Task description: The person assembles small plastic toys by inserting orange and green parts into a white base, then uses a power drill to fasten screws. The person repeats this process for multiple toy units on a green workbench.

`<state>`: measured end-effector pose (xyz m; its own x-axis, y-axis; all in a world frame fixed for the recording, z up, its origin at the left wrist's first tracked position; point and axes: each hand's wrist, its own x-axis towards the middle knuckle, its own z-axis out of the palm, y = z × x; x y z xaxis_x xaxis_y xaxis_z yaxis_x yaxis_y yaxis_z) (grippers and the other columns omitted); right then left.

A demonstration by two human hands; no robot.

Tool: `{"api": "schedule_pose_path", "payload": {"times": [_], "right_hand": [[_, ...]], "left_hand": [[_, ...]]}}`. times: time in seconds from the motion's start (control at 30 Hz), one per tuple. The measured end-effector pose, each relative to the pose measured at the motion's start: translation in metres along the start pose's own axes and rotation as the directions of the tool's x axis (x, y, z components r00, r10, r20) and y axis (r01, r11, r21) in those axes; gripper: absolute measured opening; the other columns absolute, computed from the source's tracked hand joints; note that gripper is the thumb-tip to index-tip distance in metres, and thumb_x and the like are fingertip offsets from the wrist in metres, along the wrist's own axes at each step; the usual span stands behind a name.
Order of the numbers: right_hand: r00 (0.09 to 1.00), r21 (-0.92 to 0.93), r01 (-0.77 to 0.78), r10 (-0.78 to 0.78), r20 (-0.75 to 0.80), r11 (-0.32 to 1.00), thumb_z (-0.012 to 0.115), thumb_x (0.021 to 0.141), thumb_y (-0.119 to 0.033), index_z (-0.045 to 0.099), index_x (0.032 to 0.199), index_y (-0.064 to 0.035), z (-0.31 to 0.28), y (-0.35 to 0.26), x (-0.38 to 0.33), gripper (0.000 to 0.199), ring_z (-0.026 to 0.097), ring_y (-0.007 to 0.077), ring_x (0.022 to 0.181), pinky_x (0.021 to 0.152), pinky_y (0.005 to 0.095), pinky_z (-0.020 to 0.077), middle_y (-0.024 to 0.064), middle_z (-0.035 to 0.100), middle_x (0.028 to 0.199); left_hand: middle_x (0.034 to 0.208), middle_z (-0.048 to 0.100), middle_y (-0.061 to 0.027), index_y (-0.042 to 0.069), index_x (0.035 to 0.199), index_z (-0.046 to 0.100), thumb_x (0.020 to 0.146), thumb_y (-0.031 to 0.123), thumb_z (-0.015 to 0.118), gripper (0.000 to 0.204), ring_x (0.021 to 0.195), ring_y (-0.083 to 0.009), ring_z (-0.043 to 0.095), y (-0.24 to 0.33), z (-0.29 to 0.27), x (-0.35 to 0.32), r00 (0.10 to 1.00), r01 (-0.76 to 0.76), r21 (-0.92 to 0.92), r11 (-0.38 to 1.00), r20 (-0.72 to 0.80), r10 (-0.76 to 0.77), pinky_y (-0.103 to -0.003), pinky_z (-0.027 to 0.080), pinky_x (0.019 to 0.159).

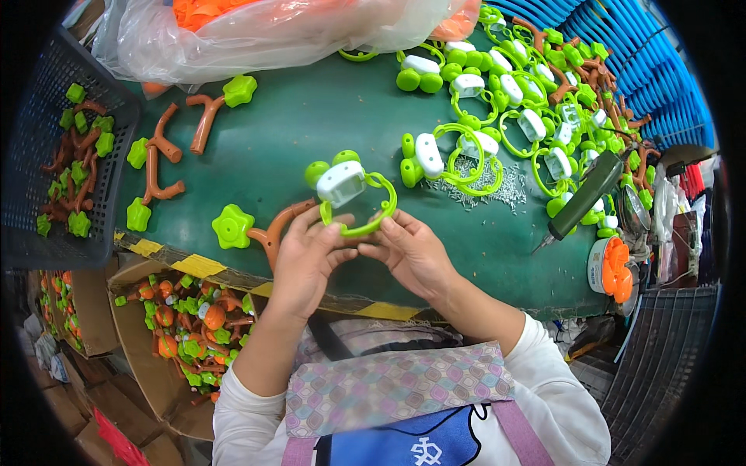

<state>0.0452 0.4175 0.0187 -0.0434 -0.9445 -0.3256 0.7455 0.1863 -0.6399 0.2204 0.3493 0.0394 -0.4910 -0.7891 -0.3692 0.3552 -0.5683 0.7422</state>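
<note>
Both of my hands hold one green plastic ring (394, 203) with a white box-shaped piece and two round green knobs on it. My left hand (311, 252) pinches the ring's lower left side, and my right hand (409, 252) pinches its lower right. A brown forked branch piece (273, 230) with a green star-shaped end (233, 227) lies beside my left hand, its far end partly hidden there. To the right, similar green-and-white ring parts (427, 154) rest near a scatter of small metal screws or pins (497, 186).
A dark green electric screwdriver (583, 194) hangs at the right over a heap of ring parts. More branch pieces (161, 147) lie at the left, by a dark crate (93, 237). A plastic bag (272, 50) of orange parts sits at the back. A carton (148, 365) stands below the table edge.
</note>
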Motion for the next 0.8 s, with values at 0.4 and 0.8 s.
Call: {"api": "schedule_pose_path", "payload": {"times": [0.4,0.8], "right_hand": [[0.582,-0.616,0.667,-0.222,0.782,-0.419,0.076,0.075,-0.015,0.062,0.091,-0.0096,-0.015,-0.019,0.0,0.022,0.055,0.0232,0.083,0.071,0.0362,0.0464,0.0038,0.055,0.09],[0.627,-0.612,0.626,-0.154,0.764,-0.483,0.073,0.081,-0.046,0.054,0.138,-0.0006,0.005,0.001,0.01,0.076,0.04,0.0343,0.142,0.121,0.0461,0.0303,0.0153,0.047,0.15]], "left_hand": [[0.115,0.059,-0.0141,-0.001,0.136,0.046,0.09,0.006,0.072,0.053,0.087,-0.019,0.064,-0.013,-0.001,-0.008,0.972,-0.201,0.596,0.777,0.021,0.236,-0.028,0.054,0.069],[0.109,0.064,-0.0177,0.002,0.114,0.059,0.083,0.004,0.075,0.035,0.08,-0.0284,0.067,-0.023,-0.014,0.021,0.818,-0.346,0.934,0.084,0.257,0.515,-0.04,0.054,0.073]]}}
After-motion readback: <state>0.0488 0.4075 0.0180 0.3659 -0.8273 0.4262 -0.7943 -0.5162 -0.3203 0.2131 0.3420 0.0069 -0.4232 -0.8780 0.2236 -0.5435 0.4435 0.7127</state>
